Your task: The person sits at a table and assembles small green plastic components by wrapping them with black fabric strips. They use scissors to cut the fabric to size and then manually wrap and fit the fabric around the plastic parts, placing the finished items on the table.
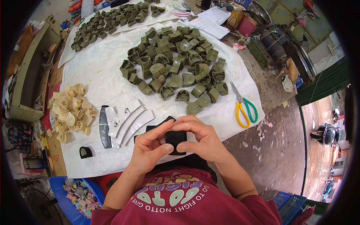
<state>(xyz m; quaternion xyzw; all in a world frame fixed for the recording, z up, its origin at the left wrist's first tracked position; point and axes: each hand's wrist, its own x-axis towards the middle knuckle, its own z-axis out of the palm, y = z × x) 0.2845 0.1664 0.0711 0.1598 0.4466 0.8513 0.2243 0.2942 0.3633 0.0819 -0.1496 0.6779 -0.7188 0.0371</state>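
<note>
Both hands meet over the near edge of a white sheet [105, 82]. My left hand [150, 148] and my right hand [198, 137] pinch a small black piece [175, 139] between thumbs and fingers. Just beyond lies a large pile of olive-green moulded heel-shaped pieces [176, 60]. To the left of my hands lie white curved strips [129, 122] and a dark grey curved strip [104, 125].
A heap of cream-coloured moulded pieces [71, 112] sits at the left, a small black piece [86, 152] below it. Scissors with yellow and green handles [243, 107] lie at the right. More olive pieces [108, 20] sit at the back. A blue tub of pastel scraps [80, 195] stands at lower left.
</note>
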